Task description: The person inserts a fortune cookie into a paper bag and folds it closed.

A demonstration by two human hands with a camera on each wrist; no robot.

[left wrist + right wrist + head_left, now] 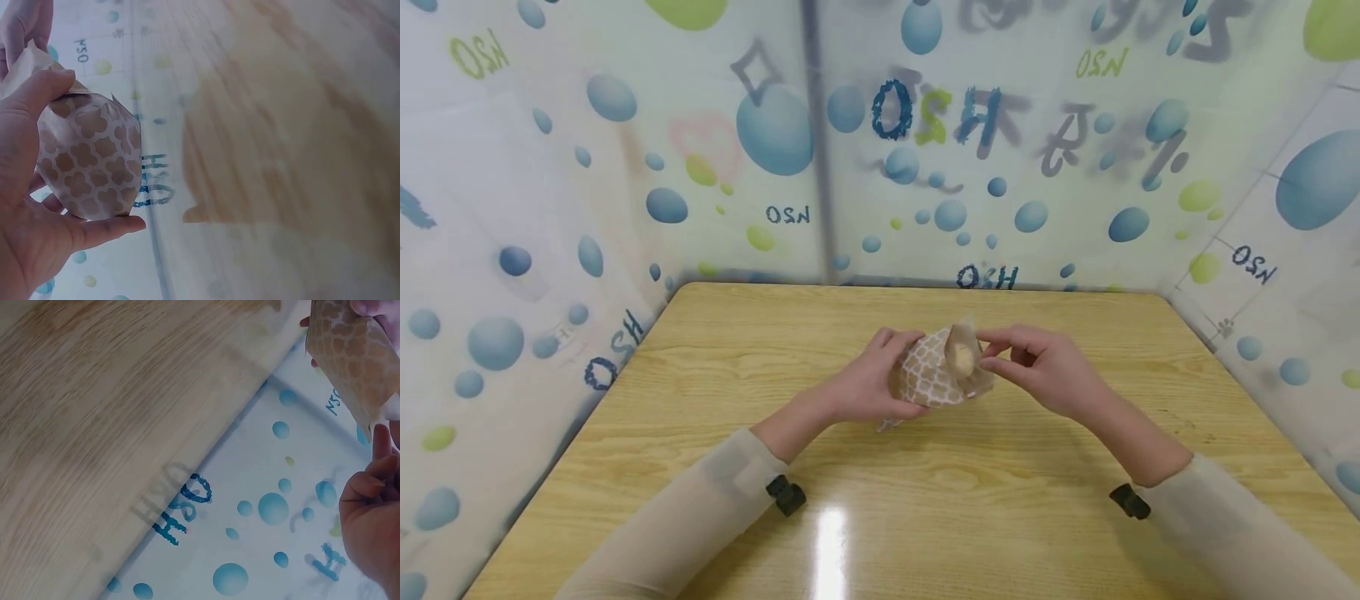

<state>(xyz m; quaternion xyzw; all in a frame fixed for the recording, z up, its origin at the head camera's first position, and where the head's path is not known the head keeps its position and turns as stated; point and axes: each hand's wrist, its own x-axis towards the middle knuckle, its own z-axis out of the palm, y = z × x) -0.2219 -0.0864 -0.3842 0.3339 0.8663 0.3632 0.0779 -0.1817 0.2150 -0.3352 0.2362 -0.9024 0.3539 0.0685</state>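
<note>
A paper bag (928, 371) with a brown and white lattice pattern is held up over the middle of the table, its mouth facing right. Something pale yellow (962, 358) shows inside the mouth; its kind cannot be made out. My left hand (874, 383) grips the bag from the left, thumb and fingers spread round its body. In the left wrist view the bag (90, 156) bulges in that grasp. At the right, my right hand (1045, 367) pinches the rim of the mouth between thumb and forefinger. The right wrist view shows its fingertips at the bag's (356, 353) edge.
Both forearms reach over a wooden table (700, 500) with a glossy light reflection near its front. White curtains (685, 167) printed with blue and green drops stand behind it and on both sides. Dark clips (786, 494) sit at the sleeve cuffs.
</note>
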